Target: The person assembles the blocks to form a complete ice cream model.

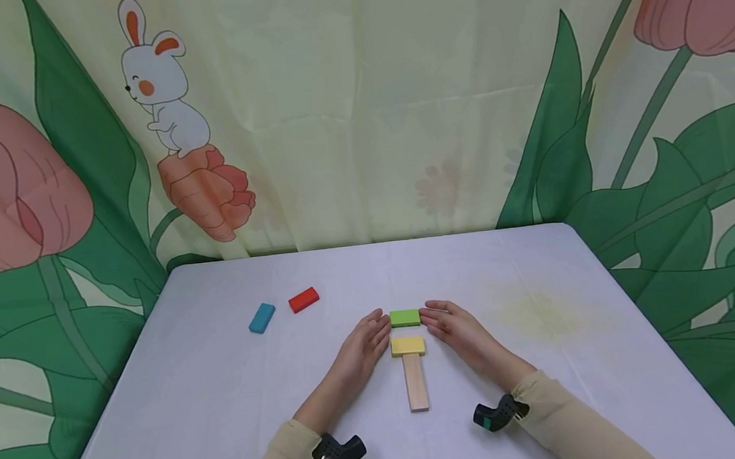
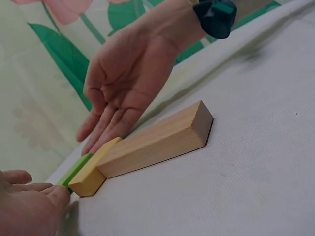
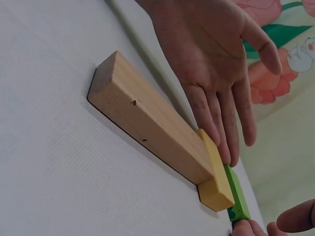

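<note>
A green block (image 1: 404, 318) lies crosswise between both hands, just beyond a yellow block (image 1: 408, 346). The plain wooden block (image 1: 415, 383) extends from the yellow one toward the near edge, forming a T with it. My left hand (image 1: 363, 346) has its fingers extended at the green block's left end; my right hand (image 1: 462, 330) has its fingers extended at the right end. In the right wrist view, fingertips meet both ends of the green block (image 3: 237, 194), and the yellow block (image 3: 215, 182) stands against the wooden block (image 3: 152, 118).
Farther left on the white-covered table (image 1: 213, 418) lie a blue block (image 1: 261, 317) and a red block (image 1: 304, 300). Behind the table hangs a curtain (image 1: 364, 113) printed with tulips and a rabbit. Each wrist wears a black camera.
</note>
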Demonstrator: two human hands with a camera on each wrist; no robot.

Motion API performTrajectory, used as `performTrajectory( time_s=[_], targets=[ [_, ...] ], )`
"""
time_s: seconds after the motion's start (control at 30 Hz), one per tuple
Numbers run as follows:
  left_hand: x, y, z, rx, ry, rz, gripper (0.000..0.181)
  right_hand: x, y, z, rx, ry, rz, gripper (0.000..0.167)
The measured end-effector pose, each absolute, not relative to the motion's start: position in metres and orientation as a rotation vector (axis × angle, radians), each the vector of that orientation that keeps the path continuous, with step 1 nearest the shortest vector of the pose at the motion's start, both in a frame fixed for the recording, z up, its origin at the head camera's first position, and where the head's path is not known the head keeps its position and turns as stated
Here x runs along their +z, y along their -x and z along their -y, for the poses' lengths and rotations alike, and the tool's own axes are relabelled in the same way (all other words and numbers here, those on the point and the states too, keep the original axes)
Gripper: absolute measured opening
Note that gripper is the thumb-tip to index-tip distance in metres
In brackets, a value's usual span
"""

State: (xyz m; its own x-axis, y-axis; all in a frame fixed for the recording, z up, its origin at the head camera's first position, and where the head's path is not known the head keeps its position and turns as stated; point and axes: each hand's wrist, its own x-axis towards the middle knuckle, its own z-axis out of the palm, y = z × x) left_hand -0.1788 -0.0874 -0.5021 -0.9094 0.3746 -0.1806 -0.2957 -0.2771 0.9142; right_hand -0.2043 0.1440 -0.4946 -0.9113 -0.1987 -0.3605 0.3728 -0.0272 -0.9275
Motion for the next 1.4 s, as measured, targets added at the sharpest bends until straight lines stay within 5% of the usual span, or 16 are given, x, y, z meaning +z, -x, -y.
performTrajectory(
  time_s=[1.4],
  targets=[
    [-0.51,0.151,0.091,1.953,-0.204,-1.851,0.064,-0.492,0.173,-0.146,-1.924,-0.091,-1.921,0.049]
  ],
)
